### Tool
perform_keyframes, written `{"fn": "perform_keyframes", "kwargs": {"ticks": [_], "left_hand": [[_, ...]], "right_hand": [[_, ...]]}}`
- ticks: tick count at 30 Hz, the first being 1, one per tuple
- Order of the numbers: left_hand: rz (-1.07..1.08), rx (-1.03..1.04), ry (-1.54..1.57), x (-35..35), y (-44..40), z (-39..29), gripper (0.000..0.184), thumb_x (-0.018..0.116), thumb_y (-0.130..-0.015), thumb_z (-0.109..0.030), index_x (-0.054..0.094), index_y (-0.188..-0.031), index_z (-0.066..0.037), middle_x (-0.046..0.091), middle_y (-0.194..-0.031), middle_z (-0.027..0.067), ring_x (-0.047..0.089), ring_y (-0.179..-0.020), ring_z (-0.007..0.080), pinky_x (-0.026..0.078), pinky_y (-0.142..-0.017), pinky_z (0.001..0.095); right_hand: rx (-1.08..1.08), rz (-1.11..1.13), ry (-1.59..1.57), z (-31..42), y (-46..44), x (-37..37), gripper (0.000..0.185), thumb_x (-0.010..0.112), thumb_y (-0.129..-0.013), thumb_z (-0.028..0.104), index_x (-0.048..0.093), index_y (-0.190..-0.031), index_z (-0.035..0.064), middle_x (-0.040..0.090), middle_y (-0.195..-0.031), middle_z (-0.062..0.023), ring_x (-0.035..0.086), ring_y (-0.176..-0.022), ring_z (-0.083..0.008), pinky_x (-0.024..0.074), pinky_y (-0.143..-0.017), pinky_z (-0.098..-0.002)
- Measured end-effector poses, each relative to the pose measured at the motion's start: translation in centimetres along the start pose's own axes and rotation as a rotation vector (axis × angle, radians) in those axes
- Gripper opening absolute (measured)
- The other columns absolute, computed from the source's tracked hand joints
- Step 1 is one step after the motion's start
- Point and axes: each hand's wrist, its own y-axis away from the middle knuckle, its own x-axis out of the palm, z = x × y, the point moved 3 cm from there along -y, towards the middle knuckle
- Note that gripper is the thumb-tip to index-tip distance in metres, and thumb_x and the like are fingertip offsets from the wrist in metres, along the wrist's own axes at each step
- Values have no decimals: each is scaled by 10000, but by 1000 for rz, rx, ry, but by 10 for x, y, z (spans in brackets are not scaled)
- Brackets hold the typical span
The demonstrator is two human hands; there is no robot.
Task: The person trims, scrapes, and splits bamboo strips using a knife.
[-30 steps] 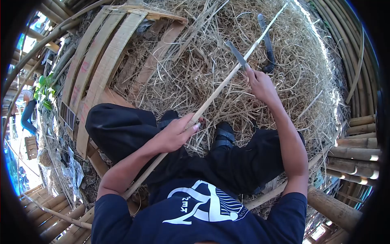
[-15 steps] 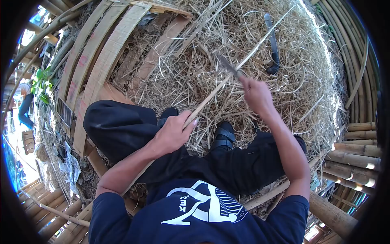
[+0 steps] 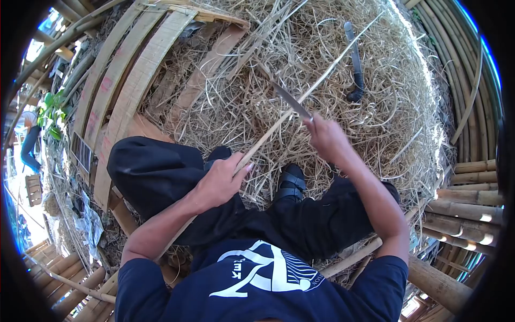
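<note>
A long, pale bamboo strip (image 3: 266,135) runs diagonally from beneath my left forearm up to the far right. My left hand (image 3: 219,180) is closed around it near my left knee. In my right hand (image 3: 328,138) is a knife (image 3: 291,100), gripped by its handle, which the fingers mostly hide. The blade crosses the strip at about its middle, pointing up and left, and appears to touch it. A second knife (image 3: 354,59) with a dark handle lies on the shavings beyond my right hand, partly behind the strip's far end.
Curly bamboo shavings (image 3: 397,102) cover the ground around my feet. A wooden slatted pallet (image 3: 126,86) stands at the left. Bamboo poles (image 3: 466,70) line the right side. A person's dark-clad leg (image 3: 30,150) shows at the far left.
My right hand and the knife have moved down the strip toward my left hand. The left hand keeps its hold on the strip. The whole view has shifted slightly.
</note>
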Motion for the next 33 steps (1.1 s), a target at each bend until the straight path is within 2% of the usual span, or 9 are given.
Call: {"fn": "perform_keyframes", "kwargs": {"ticks": [11, 12, 16, 18, 20, 22, 25, 29, 33], "left_hand": [[109, -95, 3, -7, 2, -17, 210, 548, -954, -195, 557, -961, 15, 557, -665, 159, 535, -583, 245, 437, -588, 361], [94, -69, -12, -6, 1, -16, 208, 545, -955, -191, 556, -960, 16, 556, -666, 151, 517, -579, 239, 436, -590, 358], [75, -35, 15, -8, 2, -11, 211, 539, -959, -192, 553, -959, 18, 550, -674, 144, 491, -583, 223, 431, -602, 358], [122, -96, -2, -10, 3, -16, 208, 538, -958, -191, 548, -961, 17, 541, -685, 160, 488, -592, 222, 431, -611, 360], [93, -69, -14, -10, -2, -18, 218, 535, -961, -199, 543, -954, 19, 530, -680, 167, 484, -593, 218, 427, -606, 358], [68, -30, -35, -8, -1, -10, 230, 530, -964, -209, 542, -945, 20, 509, -652, 155, 449, -579, 216, 421, -594, 351], [113, -74, -10, -11, 2, -17, 238, 529, -965, -217, 548, -949, 19, 508, -640, 153, 460, -573, 212, 419, -589, 349], [108, -67, -22, -5, 2, -14, 222, 535, -962, -205, 555, -965, 17, 522, -648, 157, 485, -578, 203, 424, -591, 344], [89, -35, -8, -11, 0, -13, 225, 540, -959, -207, 547, -935, 17, 522, -652, 171, 498, -581, 215, 422, -586, 354]], "right_hand": [[469, 29, -148, -1, -9, -18, 351, 395, -1008, 268, 555, -962, -42, 606, -650, -195, 613, -603, -377, 494, -567, -466], [124, 44, -56, 0, 4, 2, 369, 401, -1006, 285, 553, -954, -47, 610, -676, -223, 626, -647, -398, 499, -608, -488], [115, 43, 10, 1, -9, -6, 359, 354, -1022, 247, 570, -940, -27, 563, -602, -147, 570, -523, -290, 458, -512, -429], [466, -35, -219, -10, -15, -18, 338, 339, -1021, 220, 546, -921, -28, 557, -590, -122, 536, -494, -286, 437, -483, -418], [-96, -92, -23, -2, 11, 19, 383, 302, -1027, 232, 537, -853, -15, 534, -583, -86, 490, -448, -239, 423, -455, -386], [223, 223, -188, 13, 11, 7, 412, 296, -1035, 263, 540, -839, -4, 534, -626, -91, 505, -511, -206, 423, -490, -386], [462, 11, -286, -10, -18, -21, 432, 355, -1022, 316, 533, -860, -43, 588, -646, -222, 617, -625, -342, 448, -591, -472], [113, 183, -168, 13, 1, 7, 446, 356, -1024, 347, 532, -865, -31, 545, -577, -161, 575, -564, -310, 455, -568, -448], [450, 59, -249, -1, -23, -30, 432, 360, -1023, 318, 532, -872, -48, 564, -637, -219, 597, -618, -334, 471, -581, -450]]}}
